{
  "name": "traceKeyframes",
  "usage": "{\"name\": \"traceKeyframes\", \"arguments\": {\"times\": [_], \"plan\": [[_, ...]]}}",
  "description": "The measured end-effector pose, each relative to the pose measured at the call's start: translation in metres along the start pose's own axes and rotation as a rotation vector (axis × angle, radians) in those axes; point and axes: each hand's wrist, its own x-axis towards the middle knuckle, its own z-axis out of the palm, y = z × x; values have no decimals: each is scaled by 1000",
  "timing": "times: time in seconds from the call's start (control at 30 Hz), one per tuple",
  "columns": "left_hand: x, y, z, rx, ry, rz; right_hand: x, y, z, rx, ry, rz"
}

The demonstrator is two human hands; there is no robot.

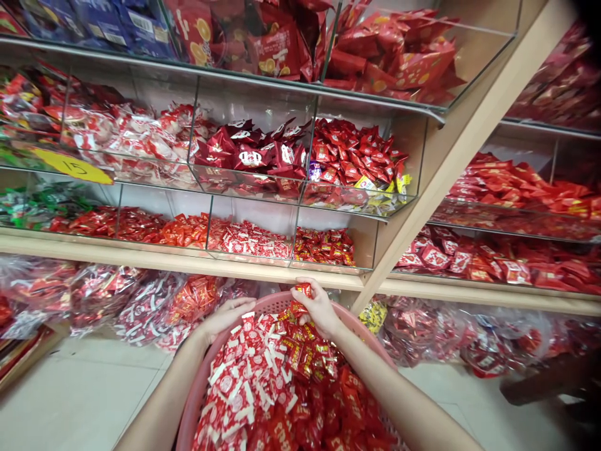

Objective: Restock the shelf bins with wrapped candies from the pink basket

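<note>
A pink plastic basket (188, 410) full of wrapped candies is below me, its far rim near the bottom shelf. At its far left rim, my left hand (229, 318) is closed on the edge, with its fingertips partly hidden. My right hand (320, 308) is over the far side of the basket, thumb and fingers closed around red wrapped candies (303, 290). Beneath it lie red candies with gold print (305, 357). Red-and-white candies (241, 382) fill the left part of the basket, and larger red packets (323, 419) lie nearest me.
Glass-fronted shelf bins hold candies; the bottom right bin has red-and-gold ones (323, 245), beside red-and-white ones (253, 239). A slanting wooden post (451, 144) divides the shelving. Clear bags of candies (150, 307) stand on the tiled floor (94, 388) under the wooden ledge (141, 254).
</note>
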Motion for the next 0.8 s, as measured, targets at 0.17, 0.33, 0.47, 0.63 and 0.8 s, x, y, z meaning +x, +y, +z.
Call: {"name": "traceKeyframes", "arguments": {"times": [0.17,0.33,0.47,0.63,0.8], "plan": [[1,-1,-1,26,20,8,3,5,-5,-6,38,20],[0,1,1,-18,-17,-14,2,8,-11,18,45,97],[0,1,2,-25,-22,-25,4,9,-13,166,141,201],[1,-1,0,-24,-14,-4,1,7,-12,348,166,241],[1,-2,-1,14,-3,15,-2,7,-12,386,223,228]]}}
